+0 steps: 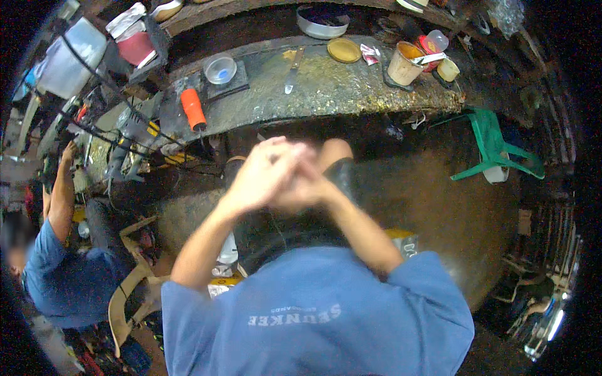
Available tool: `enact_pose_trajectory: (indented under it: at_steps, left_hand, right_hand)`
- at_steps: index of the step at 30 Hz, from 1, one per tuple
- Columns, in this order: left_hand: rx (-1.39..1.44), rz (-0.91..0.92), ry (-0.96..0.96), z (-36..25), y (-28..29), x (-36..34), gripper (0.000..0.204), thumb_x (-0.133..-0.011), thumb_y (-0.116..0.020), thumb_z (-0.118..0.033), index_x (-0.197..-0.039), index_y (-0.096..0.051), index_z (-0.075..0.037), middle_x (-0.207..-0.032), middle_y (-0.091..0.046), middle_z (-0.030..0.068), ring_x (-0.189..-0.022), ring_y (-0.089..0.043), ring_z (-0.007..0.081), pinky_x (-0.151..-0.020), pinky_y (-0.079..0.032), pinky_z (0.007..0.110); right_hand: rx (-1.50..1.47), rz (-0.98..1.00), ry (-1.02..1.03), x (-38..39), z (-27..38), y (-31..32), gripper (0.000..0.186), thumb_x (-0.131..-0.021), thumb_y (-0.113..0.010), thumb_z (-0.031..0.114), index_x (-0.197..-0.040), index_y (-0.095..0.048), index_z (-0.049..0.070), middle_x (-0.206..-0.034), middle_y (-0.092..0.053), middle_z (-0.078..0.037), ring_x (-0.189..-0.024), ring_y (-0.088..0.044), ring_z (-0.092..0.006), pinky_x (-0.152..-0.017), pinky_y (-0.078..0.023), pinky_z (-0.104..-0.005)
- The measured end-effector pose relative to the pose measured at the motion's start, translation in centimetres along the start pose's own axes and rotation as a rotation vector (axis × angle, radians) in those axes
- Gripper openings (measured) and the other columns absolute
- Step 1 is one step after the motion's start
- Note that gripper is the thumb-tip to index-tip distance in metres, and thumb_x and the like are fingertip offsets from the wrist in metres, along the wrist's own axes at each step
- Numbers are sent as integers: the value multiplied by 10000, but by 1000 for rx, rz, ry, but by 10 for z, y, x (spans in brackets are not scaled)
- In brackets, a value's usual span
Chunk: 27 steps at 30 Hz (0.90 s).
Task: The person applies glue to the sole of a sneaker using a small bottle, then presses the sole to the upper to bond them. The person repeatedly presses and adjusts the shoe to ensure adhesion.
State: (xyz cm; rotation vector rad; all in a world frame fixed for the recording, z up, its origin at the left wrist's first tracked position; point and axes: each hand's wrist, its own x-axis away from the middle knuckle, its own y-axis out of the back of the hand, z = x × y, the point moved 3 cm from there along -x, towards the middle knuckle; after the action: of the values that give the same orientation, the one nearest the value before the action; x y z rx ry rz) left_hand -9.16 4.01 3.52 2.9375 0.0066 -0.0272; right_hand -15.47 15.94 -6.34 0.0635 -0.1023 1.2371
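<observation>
Lying on the bench (263, 94), ahead and left, is an orange cylinder (193, 109); rightward, the left hand (262, 174) touches the right hand (313, 185). Through blur, I cannot tell how far either closes or whether anything is held.

At six o'clock, pale printed lettering (295, 315) in two lines, one larger, stands upside down on the person's blue shirt (320, 335).

Left hand (260, 172) and right hand (308, 188) together, near side of desk (332, 80). On desk, left to right: cylinder (193, 109), tub (211, 70) atop block (235, 86), scraper (294, 70), lid (344, 51), bucket (402, 67). Basin (323, 30) behind scraper and lid. Stool (486, 139) off right; co-worker (69, 279) far left
</observation>
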Motion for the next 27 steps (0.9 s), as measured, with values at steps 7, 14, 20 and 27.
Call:
enact_pose_trajectory:
  at_steps: [7,14,20,27]
  left_hand:
    - [188,-625,-193,88,36,-13,472,-1052,-682,-335,-1408,-563,-49,-1423,-618,124,-1354,-546,247,-1195,-399,417]
    - [-271,-594,19,134,-4,43,184,-999,-746,-205,-1101,-734,-52,-1074,-759,116,-1071,-702,278,-982,-535,417]
    - [-653,-529,44,177,-13,85,134,-953,-759,-220,-1029,-758,-109,-1159,-744,89,-1224,-638,338,-1082,-453,495]
    - [-784,-505,39,194,-23,88,186,-957,-770,-255,-1088,-810,-130,-1258,-737,51,-1319,-601,315,-1142,-418,494]
  right_hand:
    - [-131,-450,250,-69,17,80,449,-870,-890,383,-1147,-668,107,-960,-649,33,-869,-604,-117,-800,-507,-299]
    - [523,-774,324,-183,70,154,557,-747,-992,440,-1052,-724,60,-1026,-782,-78,-963,-714,-189,-894,-567,-365]
    - [680,-743,387,-229,16,160,542,-684,-1006,352,-1049,-734,57,-940,-764,-106,-857,-724,-262,-821,-590,-423]
    - [659,-929,403,-193,33,149,786,-675,-1011,382,-1290,-679,24,-1228,-736,-151,-1155,-712,-334,-1027,-559,-451]
